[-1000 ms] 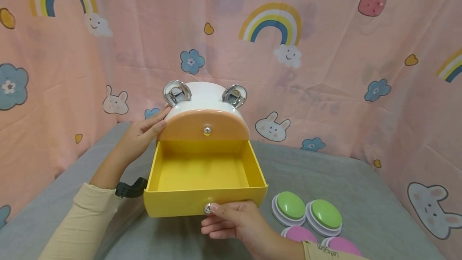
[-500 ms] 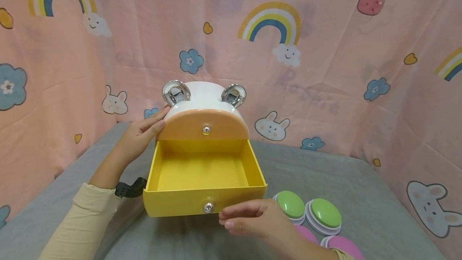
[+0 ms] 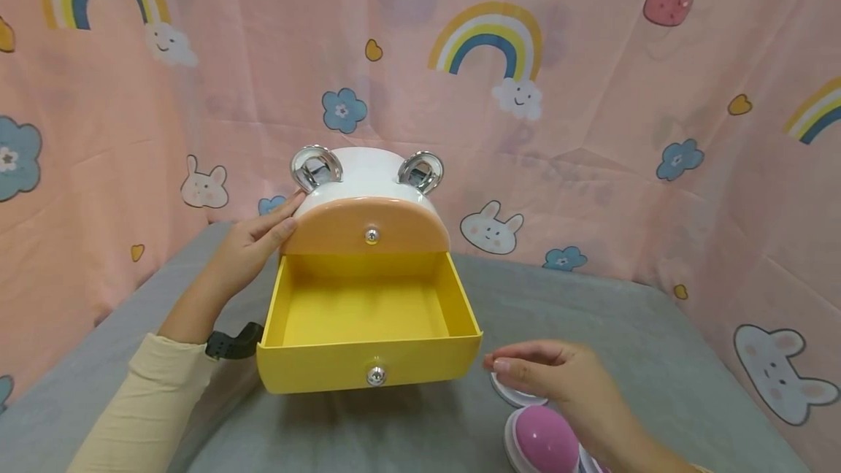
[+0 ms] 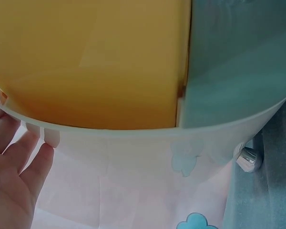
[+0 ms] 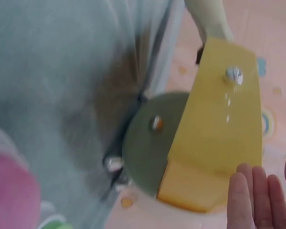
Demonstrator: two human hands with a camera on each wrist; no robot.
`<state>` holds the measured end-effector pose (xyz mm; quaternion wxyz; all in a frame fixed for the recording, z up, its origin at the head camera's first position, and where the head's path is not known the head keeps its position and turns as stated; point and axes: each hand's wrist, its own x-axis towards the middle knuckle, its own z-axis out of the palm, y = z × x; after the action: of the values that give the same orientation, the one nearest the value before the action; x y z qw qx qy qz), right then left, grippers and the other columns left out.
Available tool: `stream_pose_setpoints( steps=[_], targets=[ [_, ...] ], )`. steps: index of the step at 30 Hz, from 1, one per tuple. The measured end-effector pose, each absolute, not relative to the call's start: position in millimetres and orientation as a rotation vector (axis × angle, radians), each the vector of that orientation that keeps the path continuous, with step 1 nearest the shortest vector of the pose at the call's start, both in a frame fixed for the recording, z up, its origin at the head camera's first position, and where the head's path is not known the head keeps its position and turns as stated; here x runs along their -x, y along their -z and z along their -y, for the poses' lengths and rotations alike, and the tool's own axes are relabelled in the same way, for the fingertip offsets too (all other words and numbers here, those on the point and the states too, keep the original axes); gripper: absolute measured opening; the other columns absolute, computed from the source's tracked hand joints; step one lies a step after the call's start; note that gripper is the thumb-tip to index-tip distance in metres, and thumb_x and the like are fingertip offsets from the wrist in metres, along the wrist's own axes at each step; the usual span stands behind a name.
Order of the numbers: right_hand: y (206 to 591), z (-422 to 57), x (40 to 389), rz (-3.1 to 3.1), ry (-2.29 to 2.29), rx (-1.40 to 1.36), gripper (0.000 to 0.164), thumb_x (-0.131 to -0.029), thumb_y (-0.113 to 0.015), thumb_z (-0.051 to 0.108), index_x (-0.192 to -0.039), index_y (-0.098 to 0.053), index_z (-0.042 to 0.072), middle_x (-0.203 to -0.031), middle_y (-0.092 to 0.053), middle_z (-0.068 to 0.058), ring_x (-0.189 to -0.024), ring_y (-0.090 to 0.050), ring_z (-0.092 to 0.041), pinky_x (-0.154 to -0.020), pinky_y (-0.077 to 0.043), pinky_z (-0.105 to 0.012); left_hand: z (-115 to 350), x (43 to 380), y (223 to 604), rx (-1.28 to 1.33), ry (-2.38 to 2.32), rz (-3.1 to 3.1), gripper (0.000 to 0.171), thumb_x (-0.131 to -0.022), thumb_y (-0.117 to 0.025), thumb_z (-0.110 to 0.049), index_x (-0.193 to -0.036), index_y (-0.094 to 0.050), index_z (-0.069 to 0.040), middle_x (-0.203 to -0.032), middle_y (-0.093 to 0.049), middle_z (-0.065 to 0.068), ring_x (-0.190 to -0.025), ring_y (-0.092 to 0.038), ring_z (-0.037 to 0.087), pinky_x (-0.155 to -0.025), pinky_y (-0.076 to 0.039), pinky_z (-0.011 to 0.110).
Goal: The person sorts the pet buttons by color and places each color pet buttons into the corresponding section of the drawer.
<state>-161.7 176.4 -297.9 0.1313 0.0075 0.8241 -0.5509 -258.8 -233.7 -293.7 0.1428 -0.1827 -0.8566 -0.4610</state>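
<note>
My left hand (image 3: 246, 254) rests straight-fingered on the side of the cabinet (image 3: 335, 228); the yellow drawer (image 3: 322, 368) projects from its front. My right hand (image 3: 568, 385), thumb apart, holds nothing near the pink dome (image 3: 547, 438). Advisable: firm bracing, drawer undisturbed.

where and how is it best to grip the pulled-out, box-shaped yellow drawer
The yellow drawer is probably best pinched by its small, round, shiny silver knob, coming from the front: the knob juts from the middle of the drawer's front, facing the head camera, and nothing covers it there.
</note>
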Motion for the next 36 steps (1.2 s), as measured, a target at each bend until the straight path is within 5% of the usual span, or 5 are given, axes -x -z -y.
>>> stream_pose_setpoints(
  steps=[15,28,36],
  targets=[
    [319.4,-204.5,183.2,-2.614,1.424,-0.139,0.058,-0.083,-0.077,0.048,-0.132,-0.066,0.017,-0.13,-0.069,0.0,-0.127,-0.058,-0.024,-0.104,-0.052,-0.048,234.3,258.2,292.0,0.505,1.319,2.5,0.05,-0.106,-0.044,-0.038,-0.155,-0.035,-0.029,-0.163,-0.029,-0.002,-0.154,-0.023,0.027,-0.121,-0.024,0.06],
    [350.9,-227.2,207.8,-2.582,1.398,-0.149,0.082,-0.085,-0.078,0.041,-0.151,-0.043,0.008,-0.154,-0.045,-0.013,-0.145,-0.037,-0.04,-0.117,-0.032,-0.06,234.3,257.7,292.6,0.504,1.331,2.511,0.05,-0.106,-0.044,-0.039,-0.155,-0.034,-0.03,-0.164,-0.028,-0.003,-0.154,-0.022,0.028,-0.121,-0.023,0.06],
    [363.8,-228.9,214.4,-2.631,1.295,-0.144,0.092,-0.082,-0.08,0.04,-0.154,-0.035,0.005,-0.157,-0.036,-0.021,-0.144,-0.033,-0.048,-0.117,-0.032,-0.061,234.3,258.2,292.7,0.511,1.326,2.485,0.05,-0.106,-0.045,-0.036,-0.154,-0.036,-0.027,-0.163,-0.03,0.0,-0.153,-0.025,0.028,-0.121,-0.025,0.059]
  ],
)
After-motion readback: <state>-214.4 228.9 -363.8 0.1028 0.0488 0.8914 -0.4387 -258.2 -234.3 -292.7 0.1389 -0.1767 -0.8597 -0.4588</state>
